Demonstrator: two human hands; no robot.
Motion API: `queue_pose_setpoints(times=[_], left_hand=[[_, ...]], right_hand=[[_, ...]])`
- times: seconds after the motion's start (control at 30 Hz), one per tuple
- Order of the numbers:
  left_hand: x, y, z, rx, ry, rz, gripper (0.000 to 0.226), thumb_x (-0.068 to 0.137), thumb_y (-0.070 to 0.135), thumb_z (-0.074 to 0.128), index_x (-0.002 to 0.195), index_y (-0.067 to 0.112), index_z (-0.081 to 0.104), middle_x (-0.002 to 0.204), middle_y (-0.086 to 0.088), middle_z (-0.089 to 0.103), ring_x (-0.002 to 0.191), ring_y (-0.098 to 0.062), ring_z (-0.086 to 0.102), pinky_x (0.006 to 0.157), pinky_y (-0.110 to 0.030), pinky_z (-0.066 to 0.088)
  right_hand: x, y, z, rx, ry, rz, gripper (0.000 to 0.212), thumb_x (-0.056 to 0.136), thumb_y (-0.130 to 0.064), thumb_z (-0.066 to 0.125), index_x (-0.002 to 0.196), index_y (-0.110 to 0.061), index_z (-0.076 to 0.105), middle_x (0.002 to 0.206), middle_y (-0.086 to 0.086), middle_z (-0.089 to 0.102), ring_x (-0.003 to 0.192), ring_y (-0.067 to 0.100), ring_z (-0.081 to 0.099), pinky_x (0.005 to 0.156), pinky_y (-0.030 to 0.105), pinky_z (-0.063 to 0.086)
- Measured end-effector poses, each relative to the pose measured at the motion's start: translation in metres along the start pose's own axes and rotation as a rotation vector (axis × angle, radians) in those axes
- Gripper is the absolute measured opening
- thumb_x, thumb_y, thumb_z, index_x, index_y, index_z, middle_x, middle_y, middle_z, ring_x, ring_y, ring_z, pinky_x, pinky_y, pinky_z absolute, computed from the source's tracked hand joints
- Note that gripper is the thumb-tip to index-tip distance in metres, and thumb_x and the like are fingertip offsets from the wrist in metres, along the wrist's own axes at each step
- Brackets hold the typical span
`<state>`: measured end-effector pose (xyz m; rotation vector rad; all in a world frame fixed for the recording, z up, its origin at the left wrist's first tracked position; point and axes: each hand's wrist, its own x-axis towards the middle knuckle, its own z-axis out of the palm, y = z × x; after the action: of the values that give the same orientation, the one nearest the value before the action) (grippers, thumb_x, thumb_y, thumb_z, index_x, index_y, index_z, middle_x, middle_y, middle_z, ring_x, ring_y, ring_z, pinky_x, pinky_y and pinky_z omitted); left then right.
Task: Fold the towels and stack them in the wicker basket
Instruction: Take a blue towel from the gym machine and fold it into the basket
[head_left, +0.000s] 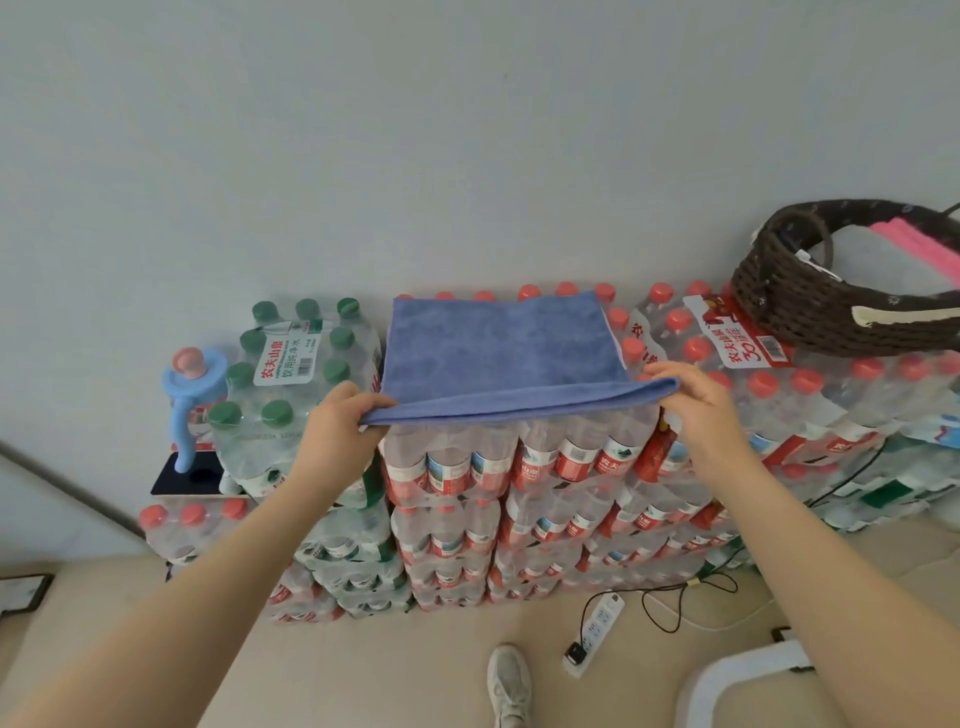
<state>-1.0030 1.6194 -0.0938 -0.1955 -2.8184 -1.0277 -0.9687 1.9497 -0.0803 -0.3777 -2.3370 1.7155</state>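
Two hands pinch the near folded edge of a blue towel (498, 353) at the centre of the frame: the left hand (340, 415) grips the near left corner with thumb on top and fingers curled under, and the right hand (691, 395) holds the near right corner the same way, fingers closed on the cloth. That near edge is lifted just off the surface and sags slightly between the two grips. The far edge lies flat among red bottle caps at the back, close to the pale wall. The towel is folded double, its layers showing as a thick lip along the front; the surface is plain blue with a soft, faintly mottled nap and a thin pale hem on the right side.

It rests on stacked packs of bottled water (519, 467). Left of it stands a pack with green caps (291, 358), nearly touching the towel's left side. At the upper right, well apart from the towel, sits the dark wicker basket (810, 306), tilted, with a pink cloth (919, 244) inside. Bare red-capped bottle tops lie between towel and basket.

At the lower edge, a power strip (597, 631) and a shoe (509, 680) rest on the beige floor
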Motion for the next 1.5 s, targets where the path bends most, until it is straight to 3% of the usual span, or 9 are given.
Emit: queue_pose_setpoints(times=[0.13, 0.3, 0.47, 0.57, 0.7, 0.87, 1.13, 1.37, 1.5], left_hand=[[0.025, 0.005, -0.008, -0.436, -0.11, -0.12, 0.028, 0.083, 0.0, 0.061, 0.074, 0.024, 0.073, 0.109, 0.009, 0.055, 0.103, -0.009, 0.05, 0.084, -0.022, 0.04], [0.072, 0.026, 0.0, -0.861, -0.056, -0.381, 0.021, 0.095, 0.017, 0.046, 0.086, 0.021, 0.065, 0.08, 0.008, 0.069, 0.081, -0.009, 0.06, 0.065, -0.017, 0.048], [0.119, 0.024, 0.03, -0.576, -0.005, -0.548, 0.021, 0.097, 0.029, 0.043, 0.096, 0.015, 0.058, 0.095, -0.003, 0.062, 0.079, -0.015, 0.056, 0.077, -0.029, 0.041], [0.133, 0.012, 0.039, -0.356, -0.107, -0.585, 0.022, 0.093, 0.022, 0.049, 0.095, 0.004, 0.061, 0.102, -0.017, 0.065, 0.09, -0.03, 0.059, 0.082, -0.038, 0.047], [0.142, 0.01, 0.039, -0.298, -0.094, -0.56, 0.016, 0.09, 0.019, 0.051, 0.083, 0.006, 0.058, 0.085, -0.013, 0.061, 0.082, -0.028, 0.055, 0.078, -0.038, 0.044], [0.15, 0.021, 0.037, -0.582, 0.027, -0.587, 0.019, 0.092, 0.016, 0.044, 0.081, 0.019, 0.06, 0.081, 0.0, 0.062, 0.075, -0.019, 0.056, 0.066, -0.03, 0.045], [0.174, 0.008, 0.053, -0.215, 0.034, -0.61, 0.025, 0.09, 0.016, 0.041, 0.066, 0.01, 0.037, 0.065, -0.005, 0.043, 0.06, -0.02, 0.038, 0.051, -0.031, 0.027], [0.173, 0.002, 0.054, 0.073, -0.017, -0.534, 0.026, 0.089, 0.02, 0.044, 0.067, 0.011, 0.036, 0.068, -0.008, 0.048, 0.07, -0.029, 0.046, 0.061, -0.033, 0.032], [0.164, 0.006, 0.053, 0.361, 0.053, -0.444, 0.03, 0.081, 0.015, 0.048, 0.107, 0.001, 0.045, 0.099, -0.021, 0.056, 0.091, -0.039, 0.054, 0.073, -0.041, 0.04]], right_hand=[[0.03, -0.008, 0.003, 0.19, 0.029, 0.073, 0.037, 0.094, 0.0, 0.034, 0.074, -0.018, 0.06, 0.076, -0.003, 0.06, 0.072, 0.001, 0.058, 0.07, 0.02, 0.044], [0.087, -0.024, 0.021, 0.233, 0.054, 0.144, 0.031, 0.095, -0.008, 0.037, 0.078, -0.021, 0.059, 0.078, -0.006, 0.062, 0.068, 0.0, 0.063, 0.058, 0.015, 0.048], [0.138, -0.007, 0.037, -0.13, -0.015, 0.237, 0.024, 0.092, -0.021, 0.048, 0.095, -0.002, 0.062, 0.103, 0.018, 0.065, 0.099, 0.035, 0.06, 0.086, 0.047, 0.049], [0.153, 0.006, 0.038, -0.413, -0.104, 0.19, 0.025, 0.085, -0.015, 0.057, 0.075, 0.008, 0.06, 0.086, 0.031, 0.062, 0.075, 0.034, 0.057, 0.068, 0.044, 0.045], [0.17, 0.003, 0.037, -0.507, -0.118, 0.142, 0.032, 0.083, -0.014, 0.058, 0.055, -0.006, 0.043, 0.057, 0.015, 0.043, 0.059, 0.022, 0.039, 0.053, 0.033, 0.028], [0.186, -0.008, 0.041, -0.098, 0.003, 0.145, 0.03, 0.085, -0.009, 0.05, 0.057, -0.011, 0.04, 0.058, 0.004, 0.036, 0.058, 0.017, 0.032, 0.054, 0.029, 0.024], [0.203, 0.014, 0.057, -0.422, 0.026, 0.195, 0.03, 0.085, -0.016, 0.048, 0.057, -0.014, 0.039, 0.056, 0.002, 0.045, 0.063, 0.024, 0.043, 0.06, 0.035, 0.035], [0.203, 0.015, 0.059, -0.644, -0.04, 0.1, 0.015, 0.085, -0.018, 0.052, 0.086, -0.004, 0.057, 0.084, 0.014, 0.067, 0.081, 0.033, 0.061, 0.075, 0.043, 0.049], [0.194, 0.003, 0.059, -0.983, -0.04, 0.067, 0.038, 0.091, -0.017, 0.05, 0.127, -0.007, 0.04, 0.128, 0.015, 0.052, 0.113, 0.037, 0.05, 0.085, 0.044, 0.043]])
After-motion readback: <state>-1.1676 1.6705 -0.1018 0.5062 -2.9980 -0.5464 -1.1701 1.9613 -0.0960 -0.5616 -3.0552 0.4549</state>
